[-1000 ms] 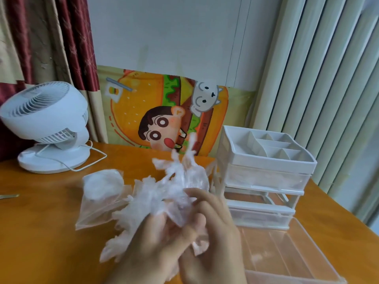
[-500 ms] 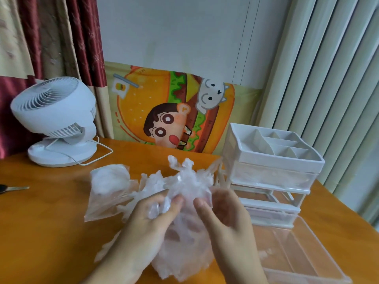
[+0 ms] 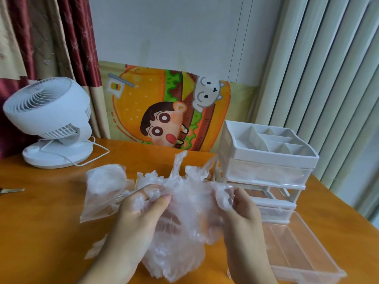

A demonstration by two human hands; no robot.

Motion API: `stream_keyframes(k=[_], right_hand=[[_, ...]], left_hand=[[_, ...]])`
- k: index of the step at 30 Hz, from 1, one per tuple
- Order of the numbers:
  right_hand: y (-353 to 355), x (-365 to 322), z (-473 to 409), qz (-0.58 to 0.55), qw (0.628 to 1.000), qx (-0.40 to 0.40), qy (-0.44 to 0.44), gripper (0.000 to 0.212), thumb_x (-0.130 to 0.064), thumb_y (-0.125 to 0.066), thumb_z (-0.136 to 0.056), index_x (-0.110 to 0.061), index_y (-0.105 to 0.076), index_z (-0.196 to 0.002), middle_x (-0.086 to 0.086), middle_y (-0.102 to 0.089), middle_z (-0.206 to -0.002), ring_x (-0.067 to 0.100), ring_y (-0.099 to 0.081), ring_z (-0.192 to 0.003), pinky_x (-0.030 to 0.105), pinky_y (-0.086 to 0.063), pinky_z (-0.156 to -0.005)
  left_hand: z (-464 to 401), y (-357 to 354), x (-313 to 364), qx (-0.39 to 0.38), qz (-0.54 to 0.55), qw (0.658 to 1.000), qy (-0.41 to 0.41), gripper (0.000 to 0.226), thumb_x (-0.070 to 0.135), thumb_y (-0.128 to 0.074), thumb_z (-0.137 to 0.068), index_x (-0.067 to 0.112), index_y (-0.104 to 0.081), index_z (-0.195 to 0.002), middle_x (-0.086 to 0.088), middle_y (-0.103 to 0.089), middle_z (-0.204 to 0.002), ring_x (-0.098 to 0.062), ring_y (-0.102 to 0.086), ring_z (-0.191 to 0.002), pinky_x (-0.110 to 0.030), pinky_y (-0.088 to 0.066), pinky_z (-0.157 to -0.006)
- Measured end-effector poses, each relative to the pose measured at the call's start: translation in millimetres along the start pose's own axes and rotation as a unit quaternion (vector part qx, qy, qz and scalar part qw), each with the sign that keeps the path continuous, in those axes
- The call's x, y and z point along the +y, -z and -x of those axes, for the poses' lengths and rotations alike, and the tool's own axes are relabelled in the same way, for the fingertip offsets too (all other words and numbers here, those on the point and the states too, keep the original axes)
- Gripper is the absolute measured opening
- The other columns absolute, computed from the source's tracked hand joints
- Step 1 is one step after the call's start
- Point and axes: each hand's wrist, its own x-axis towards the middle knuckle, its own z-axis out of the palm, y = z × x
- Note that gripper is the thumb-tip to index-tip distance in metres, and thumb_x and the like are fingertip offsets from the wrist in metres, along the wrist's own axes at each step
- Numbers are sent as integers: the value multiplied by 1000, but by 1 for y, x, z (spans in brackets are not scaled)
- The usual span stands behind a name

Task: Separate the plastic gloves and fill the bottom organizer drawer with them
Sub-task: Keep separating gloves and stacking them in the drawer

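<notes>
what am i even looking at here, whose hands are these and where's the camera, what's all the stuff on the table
There is no machine here. The picture comes from a camera worn on a person's head, looking forward and down, so the two hands are the wearer's own. The left hand and right hand both pinch a crumpled clump of thin plastic gloves, pulling it apart. On the wooden table lie a clear bag on the left, a white fan behind it, and a white drawer organizer on the right. A clear drawer, pulled right out, lies in front of the organizer, and looks empty.
</notes>
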Motion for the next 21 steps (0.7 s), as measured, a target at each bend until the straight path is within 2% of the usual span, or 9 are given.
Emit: stream_keyframes(k=[3, 4, 7, 10, 12, 14, 16, 18, 21], right_hand=[[0, -6, 4, 62, 994, -83, 17, 12, -13, -81, -90, -24, -78, -93, 10, -71, -70, 17, -61, -59, 26, -49, -59], [0, -5, 4, 63, 995, -74, 9, 15, -6, -75, -90, -20, -78, -84, 6, -68, -64, 16, -57, -56, 27, -46, -56], [1, -5, 1, 24, 999, 16, -36, 22, -6, -67, -96, -5, -69, -75, 10, -56, -53, 23, -45, -49, 39, -39, -55], [3, -6, -4, -27, 992, 101, -77, 39, -18, -64, -105, -10, -65, -67, 10, -49, -50, 23, -42, -44, 36, -36, -50], [8, -7, -6, -88, 983, 123, -103, 30, -20, -68, -103, -10, -69, -75, 17, -57, -62, 30, -52, -54, 34, -42, -55], [11, -12, -5, -155, 975, 95, -127, 18, -18, -70, -100, -2, -73, -93, 23, -73, -82, 37, -69, -68, 37, -55, -63], [14, -17, -3, -221, 963, 47, -146, 14, -13, -70, -97, -1, -74, -103, 22, -79, -94, 34, -79, -77, 35, -63, -59], [14, -20, -1, -281, 948, -25, -145, 25, -15, -82, -85, -2, -76, -106, 22, -79, -101, 33, -80, -82, 34, -64, -58], [12, -8, -4, -204, 969, -64, -123, 23, -14, -92, -61, -21, -82, -81, 13, -75, -84, 21, -74, -66, 30, -58, -57]], left_hand=[[19, -10, 21, -12, -13, 1000, -18, 9, 5, -65, -97, 0, -72, -96, -16, -76, -75, -32, -74, -63, -46, -65, -64], [29, -9, 24, -22, -21, 999, -28, 9, 3, -65, -97, 1, -72, -92, -10, -76, -72, -26, -74, -62, -42, -65, -65], [38, -9, 33, -38, -39, 997, -53, 24, 0, -58, -100, 11, -73, -85, -14, -75, -72, -31, -74, -68, -30, -60, -59], [27, -6, 28, 19, -18, 998, -54, 31, -3, -51, -101, 12, -76, -90, -22, -74, -79, -39, -73, -71, -43, -63, -62], [27, -6, 26, 28, 6, 999, -40, 30, -2, -49, -102, 14, -75, -102, -15, -78, -88, -34, -76, -77, -44, -64, -64], [28, -6, 28, 27, 31, 999, -26, 31, -2, -48, -103, 15, -72, -109, -10, -79, -92, -32, -77, -79, -37, -63, -61], [28, -8, 27, 6, 46, 999, -25, 30, 0, -47, -105, 17, -69, -116, -13, -79, -97, -36, -77, -82, -44, -62, -65], [29, -10, 25, 3, 50, 998, -33, 29, 5, -48, -106, 20, -67, -120, -14, -79, -100, -38, -77, -84, -47, -61, -72], [28, -9, 24, -8, 66, 997, -32, 26, 9, -49, -106, 15, -68, -122, -15, -78, -103, -40, -76, -88, -51, -61, -75]])
